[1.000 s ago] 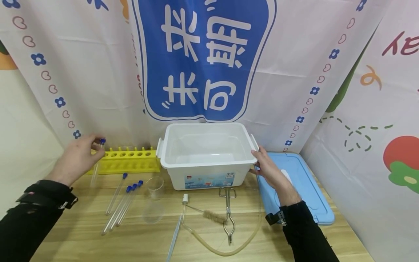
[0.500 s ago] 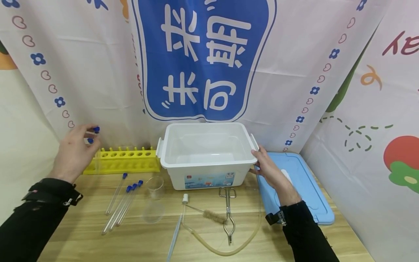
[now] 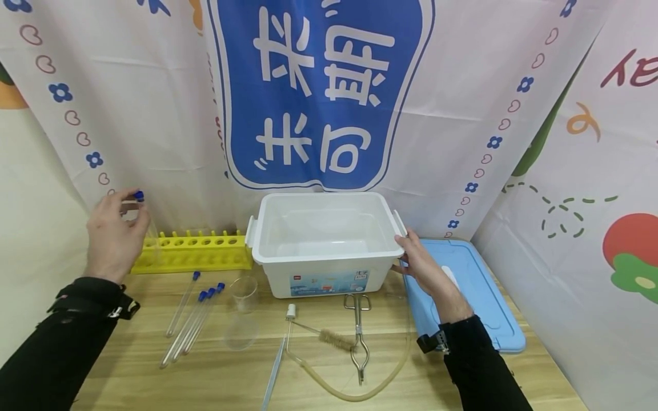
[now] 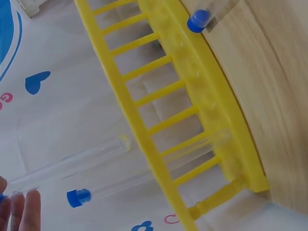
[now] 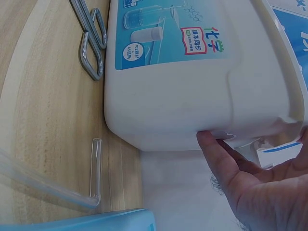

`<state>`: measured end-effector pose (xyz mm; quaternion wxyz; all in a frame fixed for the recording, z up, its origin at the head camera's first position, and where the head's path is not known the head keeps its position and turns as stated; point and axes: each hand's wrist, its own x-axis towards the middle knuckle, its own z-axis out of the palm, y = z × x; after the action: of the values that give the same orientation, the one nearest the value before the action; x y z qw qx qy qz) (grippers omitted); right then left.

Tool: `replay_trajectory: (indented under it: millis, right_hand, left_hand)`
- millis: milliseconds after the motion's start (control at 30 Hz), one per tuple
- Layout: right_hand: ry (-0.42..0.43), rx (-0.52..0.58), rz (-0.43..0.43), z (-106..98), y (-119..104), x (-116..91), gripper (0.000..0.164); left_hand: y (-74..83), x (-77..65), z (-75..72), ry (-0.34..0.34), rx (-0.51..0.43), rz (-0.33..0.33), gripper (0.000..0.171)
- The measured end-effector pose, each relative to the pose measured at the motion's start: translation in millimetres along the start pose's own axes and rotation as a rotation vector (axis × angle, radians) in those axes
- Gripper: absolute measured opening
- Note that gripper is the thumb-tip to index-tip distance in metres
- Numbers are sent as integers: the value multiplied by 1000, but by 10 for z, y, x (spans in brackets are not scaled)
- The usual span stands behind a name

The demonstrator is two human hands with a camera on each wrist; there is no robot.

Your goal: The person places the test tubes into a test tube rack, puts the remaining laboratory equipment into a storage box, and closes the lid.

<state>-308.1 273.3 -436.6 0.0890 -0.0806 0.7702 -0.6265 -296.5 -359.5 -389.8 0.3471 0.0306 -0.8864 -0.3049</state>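
My left hand (image 3: pixel 115 234) pinches a clear test tube (image 4: pixel 72 163) near its blue cap (image 3: pixel 139 196), above the left end of the yellow test tube rack (image 3: pixel 200 260). In the left wrist view the tube's rounded end points at the rack's upper bar. A second blue-capped test tube (image 4: pixel 120 182) stands in the rack close to that end. My right hand (image 3: pixel 424 271) grips the white storage box (image 3: pixel 324 228) by its right end, thumb at the rim and fingers under the handle. Several capped test tubes (image 3: pixel 187 325) lie on the table in front of the rack.
A clear beaker (image 3: pixel 244 294) stands left of the box. Before the box lie a test tube brush (image 3: pixel 336 339), metal tongs (image 3: pixel 358 337), rubber tubing (image 3: pixel 354 397) and tweezers (image 3: pixel 274 374). A blue lid (image 3: pixel 478 297) lies at right. A printed cloth (image 3: pixel 452 114) hangs behind.
My left hand has raised the test tube and moved it left, from in front of the rack to above its left end. My right hand stays on the box.
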Motion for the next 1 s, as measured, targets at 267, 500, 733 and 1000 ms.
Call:
replay_trajectory:
  millis: [267,500,733,1000]
  right_hand:
    - [-3,-6,1,13,0,-3,79]
    - [-2,-8,-3,9,-10,-6,79]
    - [-4,-10,-4,5,1,-7,79]
    - [-4,-8,1,7,-4,-6,80]
  left_hand:
    - [-104,-5,145,135,-74,6,46]
    - [-174,-29,260,172,-103,-4,43]
    - [-214,-90,331,153,-94,-22,44]
    - [-275,-146,410,153,-112,-4,41]
